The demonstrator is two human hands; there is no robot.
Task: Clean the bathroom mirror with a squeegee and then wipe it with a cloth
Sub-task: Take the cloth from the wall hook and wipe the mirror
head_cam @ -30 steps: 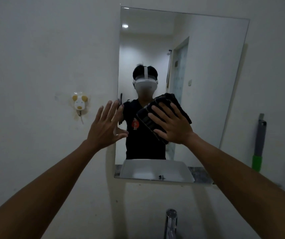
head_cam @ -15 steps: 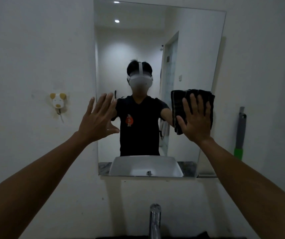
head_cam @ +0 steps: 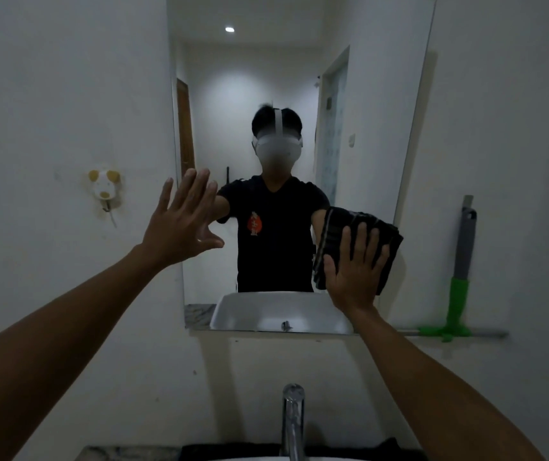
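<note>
a: where is the cloth [head_cam: 357, 247] at this point?

b: on the lower right part of the mirror [head_cam: 299, 78], just above its bottom edge. the right hand [head_cam: 354, 271] lies flat over it, fingers straight and spread, pressing the folded dark fabric against the glass rather than clutching it.

a: and the other hand?

b: the left hand [head_cam: 183, 224] is open too, fingers straight and the thumb out, at the mirror's left edge. i can't tell whether it leans on the glass or only hovers there.

a: the squeegee [head_cam: 459, 277]?

b: standing against the wall to the right of the mirror, green base down, nobody touching it. so i'd judge the squeegee part done and the wiping under way.

a: how should this wipe go, then?

b: keep the palm flat so the whole fold bears evenly. run long overlapping passes and take each one right to the edge, since the strip along the bottom is where drips would likely gather. if the left hand is on the glass, better to rest it on the wall, or it will leave prints on a cleaned patch.

a: any risk?

b: the fold could slip from under straight fingers. the tap [head_cam: 293, 424] stands right below, so the forearm should stay high.
</note>
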